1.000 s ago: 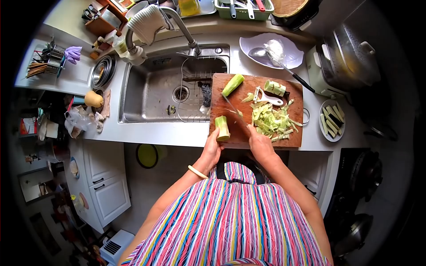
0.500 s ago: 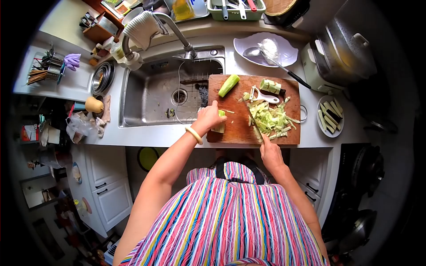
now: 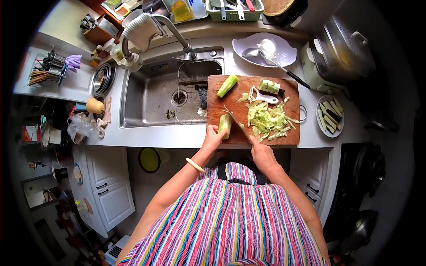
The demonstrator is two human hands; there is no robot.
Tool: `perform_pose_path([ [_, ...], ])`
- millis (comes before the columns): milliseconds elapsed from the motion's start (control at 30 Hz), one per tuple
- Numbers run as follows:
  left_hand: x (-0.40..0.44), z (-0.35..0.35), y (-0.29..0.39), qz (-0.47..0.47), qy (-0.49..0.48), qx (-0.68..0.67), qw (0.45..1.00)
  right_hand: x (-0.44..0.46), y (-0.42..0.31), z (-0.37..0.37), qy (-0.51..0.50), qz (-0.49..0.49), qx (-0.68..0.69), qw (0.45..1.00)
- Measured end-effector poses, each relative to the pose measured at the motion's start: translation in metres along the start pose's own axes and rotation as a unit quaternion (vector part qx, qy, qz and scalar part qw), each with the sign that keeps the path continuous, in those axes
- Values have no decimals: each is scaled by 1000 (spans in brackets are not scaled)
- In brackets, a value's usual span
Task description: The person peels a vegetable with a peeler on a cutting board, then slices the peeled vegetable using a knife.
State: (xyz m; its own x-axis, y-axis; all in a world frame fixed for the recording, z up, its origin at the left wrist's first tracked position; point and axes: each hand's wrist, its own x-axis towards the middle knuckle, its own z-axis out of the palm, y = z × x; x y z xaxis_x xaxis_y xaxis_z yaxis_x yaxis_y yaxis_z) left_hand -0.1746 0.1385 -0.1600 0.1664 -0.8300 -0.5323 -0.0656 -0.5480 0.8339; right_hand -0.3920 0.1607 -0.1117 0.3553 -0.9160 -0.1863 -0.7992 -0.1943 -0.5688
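Note:
My left hand grips a piece of peeled, pale green stem, probably celtuce, at the left front of the wooden cutting board. In my right hand is a kitchen knife, its blade slanting up and left, just right of that piece. A heap of green peelings covers the board's right side. Behind the heap lie a white peeler and a thick stem chunk. Another peeled stem piece rests at the back left of the board.
Left of the board is a steel sink with a wire rack and a faucet. A white dish with a ladle stands behind the board. To the right are a plate of cut strips and a steamer.
My left hand has drawn nearer to me and turned the stem piece more upright in view. The knife has moved left, out of the peelings and beside the piece.

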Motion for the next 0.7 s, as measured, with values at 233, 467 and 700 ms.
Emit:
perform_pose_path([
  [233,5,2,9,-180,-84,-349,916,1,2,-2,1,-20,-25,999],
  [467,13,12,6,-201,-158,-444,859,-17,-14,-21,6,-85,-80,993],
  [700,2,25,23,-204,-57,-435,875,-30,-21,-42,-31,-122,-111,986],
])
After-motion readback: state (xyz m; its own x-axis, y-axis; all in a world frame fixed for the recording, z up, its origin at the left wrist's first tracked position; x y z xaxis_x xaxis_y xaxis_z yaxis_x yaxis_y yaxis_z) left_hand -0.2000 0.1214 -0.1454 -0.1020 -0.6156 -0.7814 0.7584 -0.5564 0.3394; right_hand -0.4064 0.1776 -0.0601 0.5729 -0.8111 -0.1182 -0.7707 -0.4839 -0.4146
